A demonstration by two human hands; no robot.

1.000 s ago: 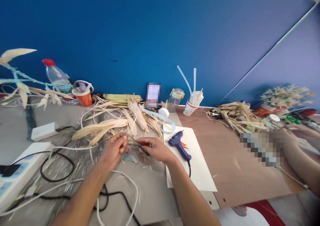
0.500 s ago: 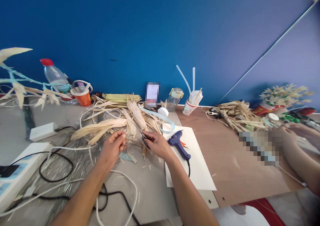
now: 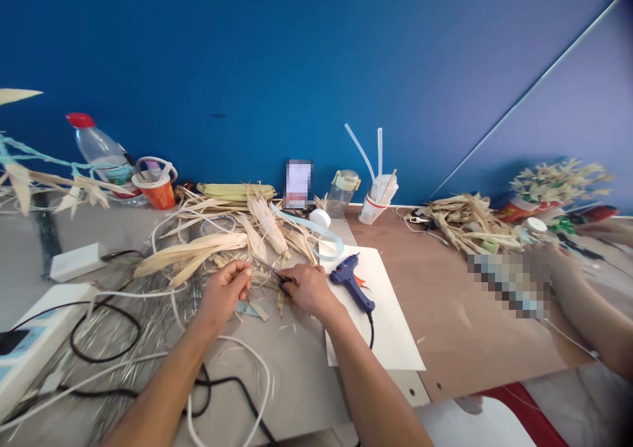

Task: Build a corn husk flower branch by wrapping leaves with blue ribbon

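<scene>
My right hand (image 3: 306, 289) is closed round the dark handle of a pair of scissors (image 3: 270, 268), whose thin metal blades point left toward my other hand. Thumb and fingers of my left hand (image 3: 230, 289) are pinched together; whatever lies between them is too small to make out. Just behind both hands spreads a heap of dried corn husks (image 3: 208, 249). Small husk scraps (image 3: 260, 310) lie on the grey table below the fingers. Right of my right hand, a blue glue gun (image 3: 352, 281) rests on a white sheet (image 3: 395, 341).
A power strip (image 3: 44, 328), white cable (image 3: 262, 358) and black cords crowd the left. Along the wall stand a bottle (image 3: 101, 153), a red cup (image 3: 161, 195), a phone (image 3: 298, 182), a jar (image 3: 343, 193) and a paper cup (image 3: 372, 211). Another person's arm (image 3: 583, 308) is at right.
The scissors have swung so their blades now show, pointing left toward my left hand. My left hand stays pinched. The view has shifted slightly; the other person's hands moved.
</scene>
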